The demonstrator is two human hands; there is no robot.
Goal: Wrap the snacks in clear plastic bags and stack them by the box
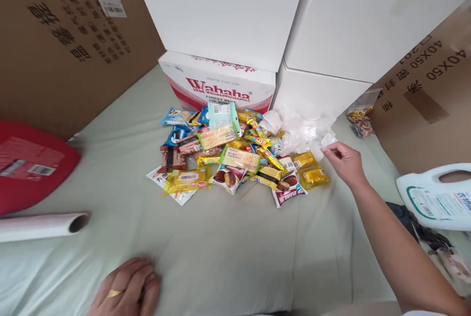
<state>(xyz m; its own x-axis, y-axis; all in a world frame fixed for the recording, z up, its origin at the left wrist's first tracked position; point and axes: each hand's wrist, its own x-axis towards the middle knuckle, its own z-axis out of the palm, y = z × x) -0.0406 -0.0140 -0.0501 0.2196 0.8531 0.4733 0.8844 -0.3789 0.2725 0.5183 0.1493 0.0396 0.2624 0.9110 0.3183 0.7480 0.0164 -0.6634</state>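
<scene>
At the right edge of the snack pile, my right hand (344, 161) pinches a corner of a clear plastic bag (316, 150), part of a crumpled heap of clear bags (307, 127). Yellow-wrapped snacks (314, 177) lie just left of its fingertips. My left hand (127, 286), with a gold ring, rests on the pale green cloth (221, 252) at the bottom, fingers curled in and nothing seen in them. Wrapped snacks lie heaped in the middle: biscuit packs (241, 159), a purple-and-white packet (228, 178) and a mint-green pouch (222, 116) among them.
Behind the pile stand a Wahaha carton (221, 83) and white boxes (221, 7). Cardboard boxes flank it left (73, 70) and right (427, 80). A red container (33, 169) and a white roll (40, 227) lie left; a white jug (437, 198) lies right.
</scene>
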